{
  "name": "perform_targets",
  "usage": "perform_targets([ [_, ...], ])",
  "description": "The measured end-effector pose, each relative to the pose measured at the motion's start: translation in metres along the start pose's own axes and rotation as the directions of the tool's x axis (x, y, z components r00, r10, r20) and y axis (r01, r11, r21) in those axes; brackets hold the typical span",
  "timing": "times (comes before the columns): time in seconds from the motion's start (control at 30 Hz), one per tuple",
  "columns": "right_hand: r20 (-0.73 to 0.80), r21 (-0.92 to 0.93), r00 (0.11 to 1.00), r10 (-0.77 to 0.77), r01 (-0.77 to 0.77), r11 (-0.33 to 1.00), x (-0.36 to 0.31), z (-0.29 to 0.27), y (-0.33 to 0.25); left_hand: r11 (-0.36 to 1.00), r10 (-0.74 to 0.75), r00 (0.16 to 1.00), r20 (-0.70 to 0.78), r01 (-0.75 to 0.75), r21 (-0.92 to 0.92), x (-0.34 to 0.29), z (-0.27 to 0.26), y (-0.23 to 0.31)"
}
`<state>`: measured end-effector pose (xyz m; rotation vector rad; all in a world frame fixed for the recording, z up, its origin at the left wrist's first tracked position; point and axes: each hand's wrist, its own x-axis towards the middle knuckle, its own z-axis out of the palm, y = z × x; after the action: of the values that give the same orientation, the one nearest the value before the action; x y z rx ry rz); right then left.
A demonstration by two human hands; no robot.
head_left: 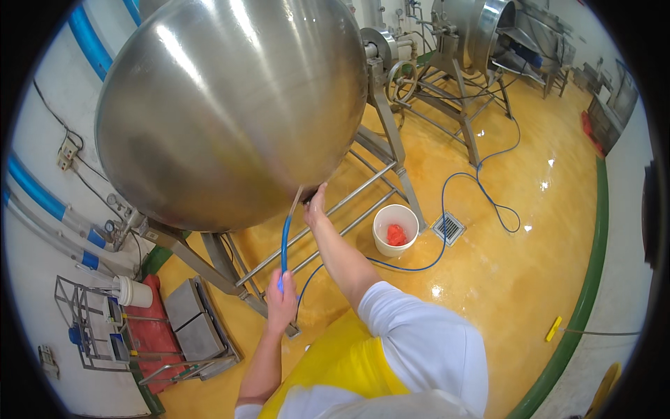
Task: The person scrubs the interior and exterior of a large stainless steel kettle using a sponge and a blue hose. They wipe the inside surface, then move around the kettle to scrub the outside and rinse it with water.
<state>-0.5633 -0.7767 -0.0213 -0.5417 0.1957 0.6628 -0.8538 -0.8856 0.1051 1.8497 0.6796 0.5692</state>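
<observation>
A large, rounded stainless-steel kettle fills the upper left, tilted on its metal frame. My left hand is closed around a blue hose below the kettle. From the hose's upper end a thin stream of water runs up to the steel. My right hand reaches up to the kettle's lower side, fingers curled at the surface. Something dark shows beside those fingers; its kind is hidden. To the right of my right arm, a white bucket on the floor holds a red cloth-like bundle.
The blue hose trails across the wet yellow floor, past a drain grate. A second kettle stands at the back right. Lower left are a metal rack, a red mat and a grey platform.
</observation>
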Motion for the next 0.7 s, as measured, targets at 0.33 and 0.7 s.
perform_targets([
  [0.33,-0.194,-0.268,0.865,-0.464,0.408,0.873,-0.025,0.078,-0.052,0.922,0.291,0.942,-0.165,-0.322,-0.215,0.066,-0.005,0.11],
  [0.7,0.289,-0.809,0.518,-0.805,0.582,0.084,-0.006,0.234,-0.283,0.868,-0.036,0.898,-0.438,-0.189,-0.459,0.021,-0.072,0.054],
])
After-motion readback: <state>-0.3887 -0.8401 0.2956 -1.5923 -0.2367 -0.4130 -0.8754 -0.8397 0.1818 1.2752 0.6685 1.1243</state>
